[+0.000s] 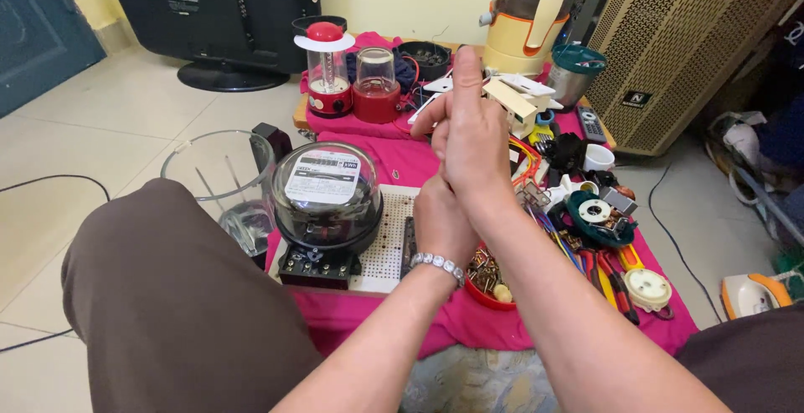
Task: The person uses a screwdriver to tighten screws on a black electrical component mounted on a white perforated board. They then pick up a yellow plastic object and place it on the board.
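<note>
Pink cloth [402,157] covers the low table beneath your hands. Your right hand [471,132] wraps your left hand [440,216], thumb up; I cannot tell what either grasps. Electric meter [327,199] sits just left.

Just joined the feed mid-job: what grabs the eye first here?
Both hands are raised at centre, the right hand folded over the left hand, which wears a silver bracelet. Just left of them a glass-domed electricity meter sits on the pink cloth. Tools and colourful wires clutter the right side.
</note>
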